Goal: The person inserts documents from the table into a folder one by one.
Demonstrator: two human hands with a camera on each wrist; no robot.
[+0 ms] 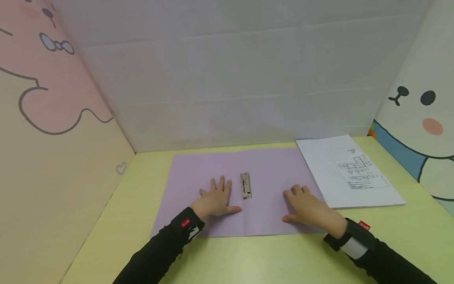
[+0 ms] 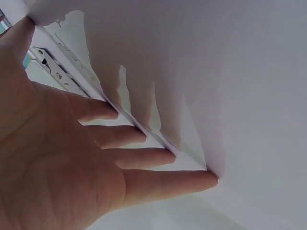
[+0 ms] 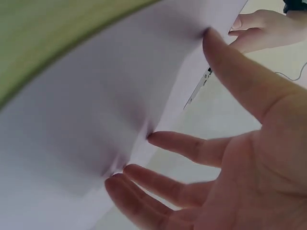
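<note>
a person's left hand (image 1: 216,200) and right hand (image 1: 307,207) rest on a lilac sheet (image 1: 266,213) at the centre of the frame, a small metal plate (image 1: 245,185) lying on it between them. the left hand's fingers are straight and spread, its thumb pointing right, just below the plate; the right hand's fingers bend loosely, gripping nothing, their tips on the sheet, which puckers beneath them in the right wrist view. at right, a stack of white paper (image 1: 320,173) with a printed drawing meets the sheet's right edge, whether over or beside it one cannot tell, its lower left corner near the right wrist. a white panel (image 1: 230,79) closes off the top of the frame, flanked by cartoon-printed panels at left (image 1: 88,165) and right (image 1: 400,71). yellow tabletop (image 1: 255,256) shows as a thin strip above the sheet, more widely at left and along the bottom, below the sheet's lower edge.
</note>
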